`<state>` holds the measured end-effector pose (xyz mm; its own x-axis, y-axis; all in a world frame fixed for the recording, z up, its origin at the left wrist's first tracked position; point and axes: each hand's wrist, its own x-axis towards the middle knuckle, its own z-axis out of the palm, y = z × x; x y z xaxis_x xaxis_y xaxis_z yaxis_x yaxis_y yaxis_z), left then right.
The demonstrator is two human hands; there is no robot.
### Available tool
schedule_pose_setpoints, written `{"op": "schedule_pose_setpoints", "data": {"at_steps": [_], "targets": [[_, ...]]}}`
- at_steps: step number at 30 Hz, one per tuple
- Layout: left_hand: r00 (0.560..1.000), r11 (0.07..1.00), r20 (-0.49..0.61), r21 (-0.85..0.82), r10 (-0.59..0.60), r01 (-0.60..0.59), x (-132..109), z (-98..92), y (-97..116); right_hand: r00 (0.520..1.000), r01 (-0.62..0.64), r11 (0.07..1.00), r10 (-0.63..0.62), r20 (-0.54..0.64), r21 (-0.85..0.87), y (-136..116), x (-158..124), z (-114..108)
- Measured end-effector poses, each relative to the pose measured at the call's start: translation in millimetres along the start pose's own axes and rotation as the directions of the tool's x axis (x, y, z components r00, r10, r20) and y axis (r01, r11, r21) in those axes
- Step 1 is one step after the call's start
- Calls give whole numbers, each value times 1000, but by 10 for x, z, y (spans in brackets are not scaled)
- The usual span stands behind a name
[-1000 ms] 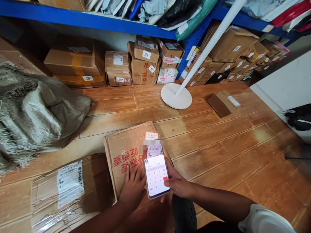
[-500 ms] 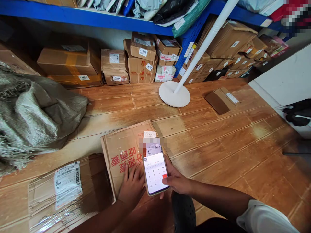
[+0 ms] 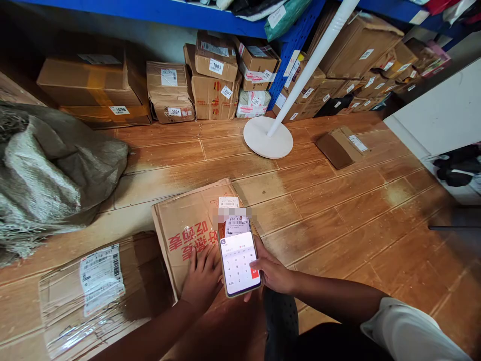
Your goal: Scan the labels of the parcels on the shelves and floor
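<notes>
My right hand (image 3: 271, 269) holds a phone (image 3: 240, 271) from its right side, with the thumb over the lit screen. A number keypad fills the lower part of the screen, and a label shows above it. Under the phone lies a cardboard box (image 3: 184, 215) with red printed characters. My left hand (image 3: 203, 278) rests on that box with its fingers spread, just left of the phone. To the left, a taped brown box (image 3: 143, 281) carries a white shipping label (image 3: 101, 278).
A grey woven sack (image 3: 56, 170) lies at the left. Numbered boxes (image 3: 216, 95) stand beneath a blue shelf (image 3: 150, 20). A white pole's round base (image 3: 259, 138) stands on the wooden floor, with flattened cardboard (image 3: 336, 150) to its right. A dark shoe (image 3: 280, 316) is near my right hand.
The view has shifted slightly, so most things appear a little higher and further left. My right thumb has moved up on the phone's screen. My left hand stays on the box.
</notes>
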<state>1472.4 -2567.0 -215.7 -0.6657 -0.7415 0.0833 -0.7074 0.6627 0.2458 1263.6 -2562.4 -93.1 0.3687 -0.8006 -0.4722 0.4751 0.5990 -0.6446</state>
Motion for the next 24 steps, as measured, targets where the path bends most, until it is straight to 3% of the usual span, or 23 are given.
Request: {"op": "schedule_pose_setpoints", "data": {"at_steps": [9,24], "targets": [[1000,1000,-5,11,8,-8,12,-46,-1,996,68,987,-61,58,-145,64,-138,59],[1000,1000,-15,9,24,-24,2,-72,-12,996,80,984,-83,-12,-156,126,-158,119]]}}
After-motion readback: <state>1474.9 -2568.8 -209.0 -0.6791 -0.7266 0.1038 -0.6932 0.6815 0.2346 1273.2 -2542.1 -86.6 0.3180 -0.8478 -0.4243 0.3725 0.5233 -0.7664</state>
